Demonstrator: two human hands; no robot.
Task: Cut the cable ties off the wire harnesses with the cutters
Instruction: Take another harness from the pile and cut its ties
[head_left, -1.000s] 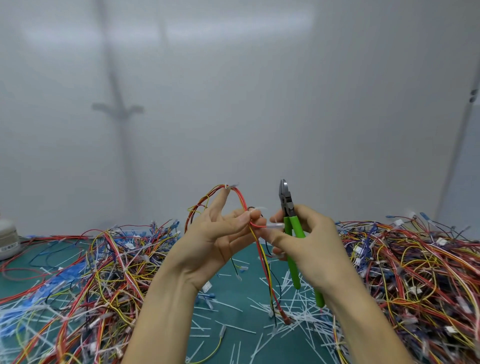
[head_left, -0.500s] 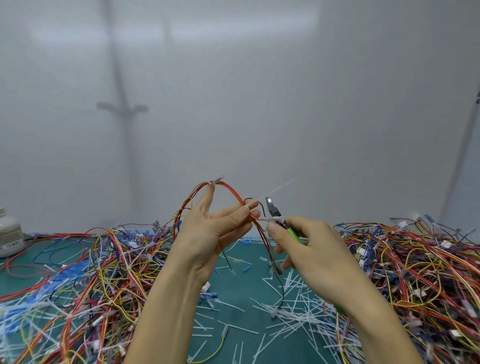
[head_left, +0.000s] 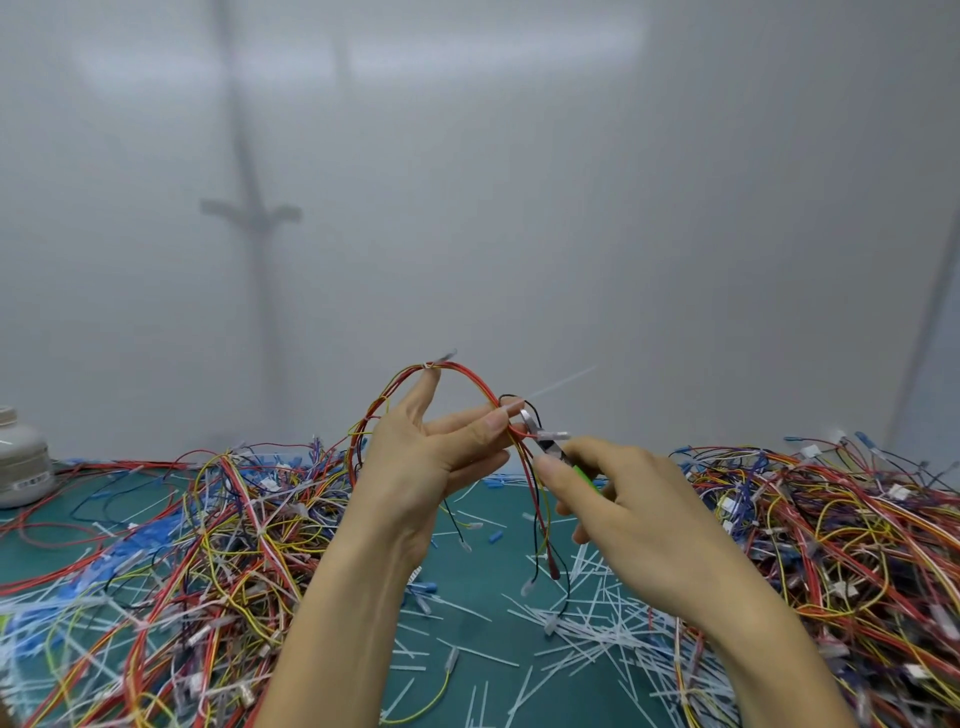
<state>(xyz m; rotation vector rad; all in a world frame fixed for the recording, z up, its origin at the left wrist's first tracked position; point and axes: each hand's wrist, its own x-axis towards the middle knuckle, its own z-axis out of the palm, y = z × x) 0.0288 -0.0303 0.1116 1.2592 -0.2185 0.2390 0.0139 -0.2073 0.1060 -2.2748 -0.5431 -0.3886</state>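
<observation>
Harness (head_left: 467, 375) loops above the mat (head_left: 478, 587), pinched in the left hand (head_left: 415, 467), index finger propping its top. Right hand (head_left: 634, 509) grips green cutters (head_left: 553, 451), tips at the tie (head_left: 558, 385) beside the left thumb. Jar (head_left: 21, 462) label, far left, is unreadable.

Looks like a small electrical assembly or rework workshop, not a home. Shows in the table (head_left: 483, 584) laid with a green work mat, heaped left and right with tangled red, yellow, blue and black wire harnesses (head_left: 218, 545) and littered in the middle with snipped white cable ties (head_left: 597, 639). Adds to that with green-handled cutters (head_left: 550, 449) raised above the mat, a bare white panel (head_left: 571, 208) closing off the back, and a white plastic container (head_left: 21, 462) at the far left edge.
</observation>
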